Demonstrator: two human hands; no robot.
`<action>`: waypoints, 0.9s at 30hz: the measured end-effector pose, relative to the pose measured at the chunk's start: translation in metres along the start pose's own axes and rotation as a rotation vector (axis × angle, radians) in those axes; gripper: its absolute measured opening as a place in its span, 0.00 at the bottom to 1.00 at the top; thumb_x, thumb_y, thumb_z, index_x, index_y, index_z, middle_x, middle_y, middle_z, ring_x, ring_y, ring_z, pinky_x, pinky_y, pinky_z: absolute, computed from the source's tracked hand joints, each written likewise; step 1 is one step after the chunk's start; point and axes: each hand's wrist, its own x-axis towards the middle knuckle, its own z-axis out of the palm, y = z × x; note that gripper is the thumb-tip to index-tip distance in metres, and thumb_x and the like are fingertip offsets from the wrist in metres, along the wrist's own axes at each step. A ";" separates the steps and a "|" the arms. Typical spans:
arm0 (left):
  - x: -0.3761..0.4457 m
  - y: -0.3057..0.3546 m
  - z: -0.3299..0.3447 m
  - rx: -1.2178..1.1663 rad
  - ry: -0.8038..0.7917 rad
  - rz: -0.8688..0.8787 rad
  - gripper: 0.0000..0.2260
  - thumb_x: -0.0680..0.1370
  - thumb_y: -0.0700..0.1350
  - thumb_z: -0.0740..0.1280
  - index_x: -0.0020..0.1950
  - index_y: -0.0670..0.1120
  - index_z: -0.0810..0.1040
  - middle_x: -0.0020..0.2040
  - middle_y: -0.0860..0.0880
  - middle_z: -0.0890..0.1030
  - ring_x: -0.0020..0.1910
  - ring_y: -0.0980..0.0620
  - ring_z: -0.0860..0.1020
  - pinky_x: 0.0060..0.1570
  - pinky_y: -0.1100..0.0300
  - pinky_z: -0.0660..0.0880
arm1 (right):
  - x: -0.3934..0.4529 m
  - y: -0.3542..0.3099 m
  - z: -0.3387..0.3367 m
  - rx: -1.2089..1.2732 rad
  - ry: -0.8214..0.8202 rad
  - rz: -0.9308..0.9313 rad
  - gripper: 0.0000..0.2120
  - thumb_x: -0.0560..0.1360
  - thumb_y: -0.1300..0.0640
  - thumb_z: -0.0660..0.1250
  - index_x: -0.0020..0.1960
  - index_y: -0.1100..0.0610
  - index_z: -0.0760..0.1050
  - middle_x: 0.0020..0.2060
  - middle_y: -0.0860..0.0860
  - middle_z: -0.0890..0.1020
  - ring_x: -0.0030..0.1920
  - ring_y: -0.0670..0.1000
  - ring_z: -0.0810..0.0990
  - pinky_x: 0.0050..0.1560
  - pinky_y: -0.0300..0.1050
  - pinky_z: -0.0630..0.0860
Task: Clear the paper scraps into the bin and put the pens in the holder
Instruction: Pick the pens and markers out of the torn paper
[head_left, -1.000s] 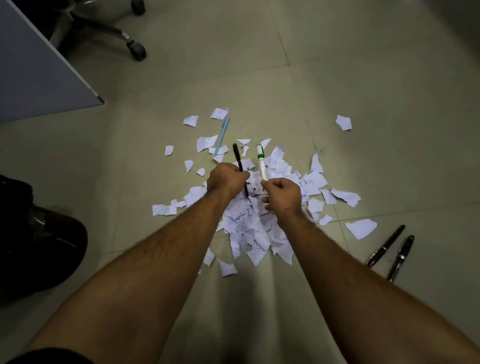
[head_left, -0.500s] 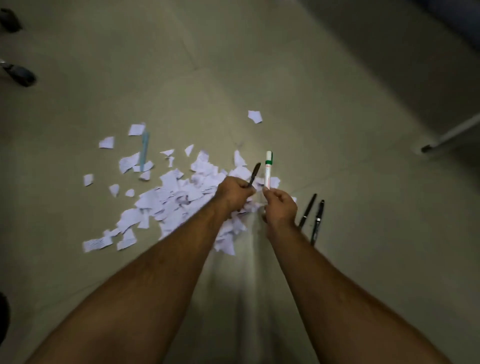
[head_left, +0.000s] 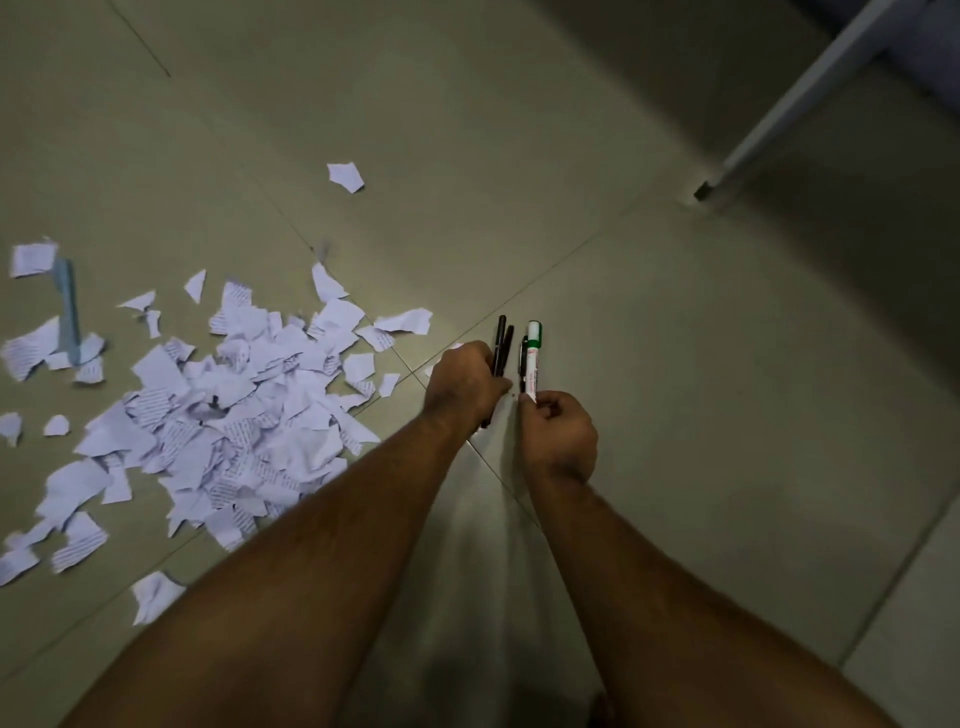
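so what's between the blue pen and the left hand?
Head view: the scrap pile fills that stretch between the blue pen and the left hand; no other pen clearly shows there.

Both arms extended forward; left hand and right hand fisted, side by side.

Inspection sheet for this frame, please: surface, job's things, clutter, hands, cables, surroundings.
Surface: tiled floor, dimly lit.
Job's things: paper scraps heaped at left, one stray scrap apart; light blue pen lying among them; bin and holder not seen.
Clutter: nothing seen.
Hands: left hand closed on two black pens; right hand holding the green-and-white marker, another dark pen beside it, grip unclear.
Cables: nothing seen.
Surroundings: grey furniture leg at upper right.
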 end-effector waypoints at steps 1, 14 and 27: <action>0.000 0.001 0.000 0.016 0.001 0.006 0.13 0.70 0.48 0.75 0.50 0.45 0.80 0.49 0.44 0.83 0.49 0.44 0.81 0.47 0.56 0.77 | 0.000 0.002 -0.001 -0.010 0.006 -0.007 0.07 0.73 0.47 0.71 0.47 0.49 0.81 0.37 0.45 0.80 0.40 0.51 0.78 0.41 0.41 0.69; -0.012 0.017 0.018 0.019 0.108 0.061 0.10 0.74 0.49 0.71 0.47 0.43 0.79 0.43 0.46 0.82 0.42 0.46 0.79 0.38 0.58 0.72 | 0.012 0.010 0.002 0.013 0.040 -0.046 0.10 0.74 0.45 0.68 0.49 0.50 0.80 0.44 0.48 0.82 0.44 0.52 0.81 0.43 0.43 0.76; -0.010 -0.114 -0.104 -0.134 0.253 -0.151 0.07 0.74 0.49 0.66 0.40 0.49 0.81 0.41 0.48 0.84 0.43 0.47 0.82 0.43 0.59 0.77 | -0.067 -0.080 0.100 -0.066 -0.448 -0.573 0.09 0.76 0.56 0.67 0.54 0.52 0.82 0.46 0.51 0.86 0.49 0.54 0.83 0.49 0.43 0.74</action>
